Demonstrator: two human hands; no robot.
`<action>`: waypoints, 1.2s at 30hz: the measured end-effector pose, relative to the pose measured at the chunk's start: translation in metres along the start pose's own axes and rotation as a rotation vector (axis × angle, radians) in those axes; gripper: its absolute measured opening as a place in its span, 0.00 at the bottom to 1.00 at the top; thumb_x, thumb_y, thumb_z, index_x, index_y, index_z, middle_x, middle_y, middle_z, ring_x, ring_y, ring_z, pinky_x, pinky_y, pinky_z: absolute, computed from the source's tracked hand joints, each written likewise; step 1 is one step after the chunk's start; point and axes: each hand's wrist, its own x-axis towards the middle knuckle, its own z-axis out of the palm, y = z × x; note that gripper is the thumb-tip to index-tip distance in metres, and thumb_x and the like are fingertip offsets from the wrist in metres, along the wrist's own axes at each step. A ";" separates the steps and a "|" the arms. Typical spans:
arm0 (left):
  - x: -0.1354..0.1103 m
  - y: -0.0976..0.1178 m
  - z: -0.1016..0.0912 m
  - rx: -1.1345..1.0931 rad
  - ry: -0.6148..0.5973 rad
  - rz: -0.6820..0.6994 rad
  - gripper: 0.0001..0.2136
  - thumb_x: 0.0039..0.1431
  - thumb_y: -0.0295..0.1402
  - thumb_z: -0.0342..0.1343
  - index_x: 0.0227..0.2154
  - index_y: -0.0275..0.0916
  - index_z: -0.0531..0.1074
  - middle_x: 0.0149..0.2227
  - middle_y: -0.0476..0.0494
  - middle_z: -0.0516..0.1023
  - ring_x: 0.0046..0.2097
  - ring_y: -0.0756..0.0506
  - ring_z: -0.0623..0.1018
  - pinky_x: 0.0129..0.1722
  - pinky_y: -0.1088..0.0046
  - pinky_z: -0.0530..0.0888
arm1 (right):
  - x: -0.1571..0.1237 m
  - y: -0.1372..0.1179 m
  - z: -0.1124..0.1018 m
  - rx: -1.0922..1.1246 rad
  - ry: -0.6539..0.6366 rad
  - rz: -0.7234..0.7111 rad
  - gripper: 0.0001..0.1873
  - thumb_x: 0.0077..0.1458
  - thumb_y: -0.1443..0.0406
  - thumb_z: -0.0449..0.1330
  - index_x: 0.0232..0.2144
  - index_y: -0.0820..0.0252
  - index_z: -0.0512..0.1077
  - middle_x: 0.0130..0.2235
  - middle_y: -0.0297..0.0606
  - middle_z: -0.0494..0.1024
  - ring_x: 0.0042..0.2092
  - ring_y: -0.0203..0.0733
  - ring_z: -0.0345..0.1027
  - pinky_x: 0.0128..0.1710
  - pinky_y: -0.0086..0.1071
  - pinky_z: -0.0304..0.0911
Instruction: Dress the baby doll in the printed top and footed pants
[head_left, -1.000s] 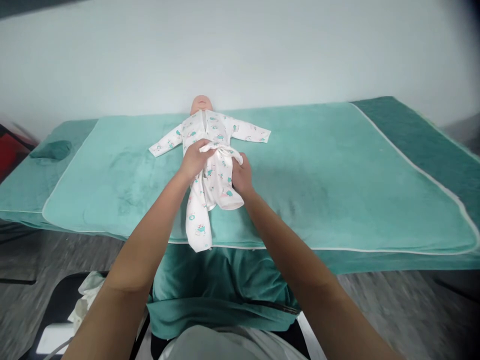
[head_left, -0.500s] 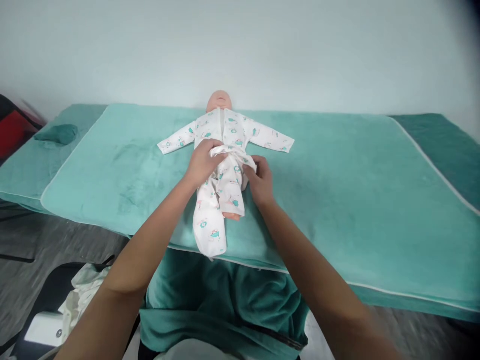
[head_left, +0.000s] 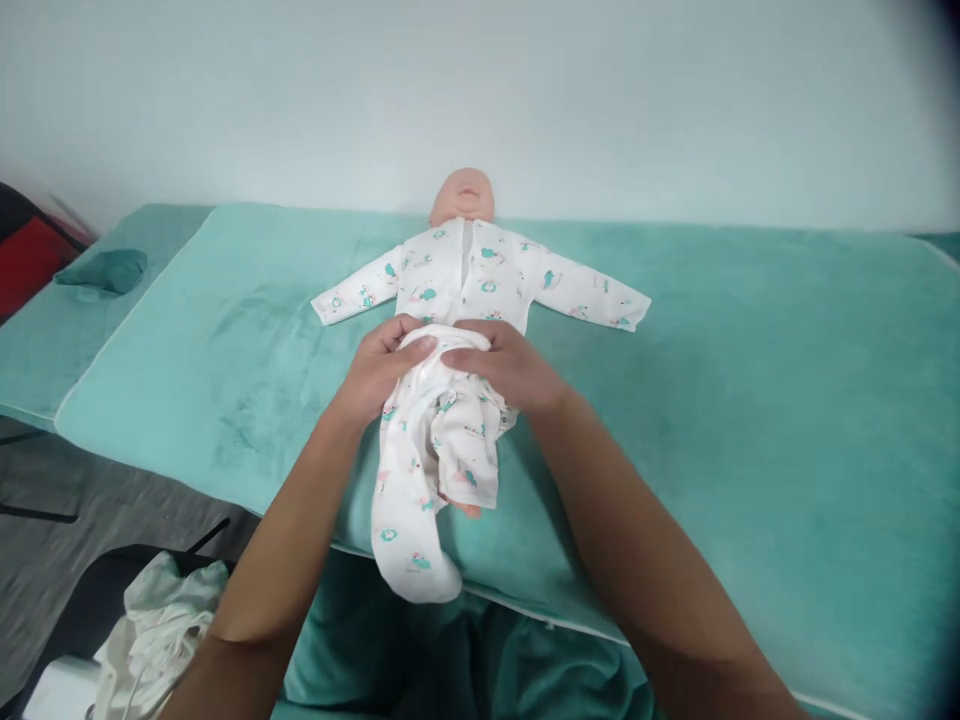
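Observation:
A baby doll [head_left: 463,195] lies on its back, dressed in a white printed top [head_left: 480,265] with both sleeves spread sideways. Matching white baby pants [head_left: 412,470] cover its lower body. At the waistband, my left hand [head_left: 382,365] pinches the cloth between thumb and fingers. My right hand [head_left: 514,362] grips the same waistband close beside it, thumb on top. One pant leg hangs long and limp over the front edge; from the other, shorter leg a bit of the doll's foot [head_left: 469,510] shows. My fingertips are partly hidden by the cloth.
The doll rests on a green padded bed [head_left: 712,420] against a white wall [head_left: 675,100]. A small dark green cushion [head_left: 105,270] is at the far left. White cloths [head_left: 165,620] and a white box [head_left: 64,690] are on a black chair at lower left.
My right hand has moved from the side of the pants to the middle of the waistband, beside my left. The view has come closer, and the long pant leg reaches lower.

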 end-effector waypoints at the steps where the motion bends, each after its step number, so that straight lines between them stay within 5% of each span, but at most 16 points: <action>1: 0.001 -0.003 -0.003 0.014 -0.051 -0.027 0.20 0.48 0.50 0.72 0.31 0.39 0.76 0.26 0.52 0.74 0.27 0.51 0.71 0.27 0.75 0.68 | 0.000 0.007 -0.002 0.105 0.036 0.001 0.13 0.48 0.59 0.68 0.25 0.56 0.68 0.24 0.28 0.65 0.26 0.34 0.58 0.26 0.30 0.55; 4: 0.003 -0.014 -0.010 0.037 -0.203 -0.089 0.19 0.46 0.46 0.74 0.32 0.37 0.78 0.29 0.49 0.78 0.28 0.50 0.74 0.29 0.74 0.69 | 0.000 0.016 -0.005 0.348 0.110 -0.044 0.17 0.49 0.59 0.68 0.23 0.55 0.61 0.20 0.25 0.59 0.22 0.31 0.52 0.22 0.28 0.52; 6: 0.001 -0.021 -0.012 -0.036 -0.177 -0.066 0.19 0.47 0.46 0.74 0.34 0.37 0.79 0.31 0.48 0.79 0.29 0.49 0.75 0.30 0.73 0.71 | 0.000 0.015 -0.005 0.385 0.078 -0.050 0.19 0.50 0.57 0.68 0.23 0.55 0.61 0.19 0.23 0.59 0.20 0.30 0.50 0.20 0.27 0.50; 10: -0.001 -0.028 -0.007 -0.256 0.069 0.030 0.22 0.47 0.51 0.72 0.37 0.40 0.78 0.32 0.50 0.79 0.30 0.50 0.76 0.32 0.74 0.73 | -0.003 0.000 0.001 0.044 -0.174 0.061 0.19 0.46 0.55 0.73 0.30 0.58 0.70 0.23 0.25 0.69 0.23 0.31 0.59 0.22 0.26 0.54; 13: -0.001 -0.027 -0.006 -0.248 0.071 0.033 0.20 0.47 0.50 0.73 0.30 0.39 0.76 0.27 0.53 0.75 0.28 0.52 0.73 0.30 0.77 0.71 | -0.008 -0.009 0.007 -0.299 -0.374 0.114 0.16 0.45 0.56 0.74 0.31 0.60 0.76 0.30 0.31 0.77 0.31 0.36 0.68 0.29 0.28 0.60; 15: -0.001 -0.027 -0.007 -0.206 0.050 0.021 0.20 0.48 0.50 0.73 0.29 0.38 0.76 0.27 0.52 0.74 0.28 0.52 0.72 0.30 0.77 0.71 | -0.011 -0.007 0.009 -0.331 -0.407 0.128 0.14 0.48 0.56 0.72 0.29 0.61 0.77 0.31 0.33 0.78 0.33 0.38 0.70 0.32 0.30 0.62; 21: -0.004 -0.026 -0.012 -0.098 -0.012 -0.021 0.25 0.45 0.54 0.72 0.36 0.37 0.80 0.33 0.47 0.80 0.33 0.47 0.77 0.33 0.74 0.73 | -0.009 0.017 0.007 0.215 0.030 0.133 0.11 0.43 0.60 0.70 0.26 0.60 0.74 0.24 0.30 0.74 0.26 0.36 0.66 0.29 0.31 0.62; 25: -0.010 -0.022 -0.012 0.041 -0.206 -0.076 0.25 0.37 0.42 0.78 0.39 0.37 0.82 0.38 0.46 0.84 0.39 0.43 0.81 0.40 0.70 0.76 | -0.006 0.021 0.008 0.370 0.120 0.124 0.10 0.46 0.61 0.68 0.31 0.60 0.75 0.26 0.32 0.75 0.28 0.41 0.70 0.30 0.34 0.67; 27: -0.011 -0.024 -0.010 0.014 -0.198 -0.076 0.23 0.40 0.40 0.78 0.40 0.37 0.82 0.40 0.44 0.85 0.41 0.42 0.82 0.44 0.68 0.78 | -0.006 0.018 0.009 0.375 0.108 0.111 0.13 0.49 0.58 0.68 0.35 0.60 0.76 0.28 0.34 0.77 0.31 0.42 0.72 0.33 0.36 0.69; 33: -0.009 -0.032 -0.003 -0.289 0.124 -0.001 0.26 0.45 0.51 0.73 0.43 0.40 0.80 0.38 0.44 0.85 0.39 0.42 0.83 0.41 0.67 0.80 | -0.007 0.003 0.002 0.045 -0.219 0.064 0.25 0.41 0.60 0.77 0.43 0.58 0.78 0.36 0.31 0.80 0.37 0.40 0.74 0.36 0.30 0.68; 36: -0.008 -0.030 -0.004 -0.234 0.159 -0.006 0.24 0.42 0.49 0.75 0.38 0.39 0.80 0.34 0.47 0.84 0.38 0.43 0.83 0.42 0.68 0.80 | -0.010 -0.001 -0.002 -0.142 -0.420 0.141 0.19 0.43 0.58 0.77 0.37 0.59 0.80 0.34 0.32 0.81 0.37 0.40 0.74 0.35 0.30 0.68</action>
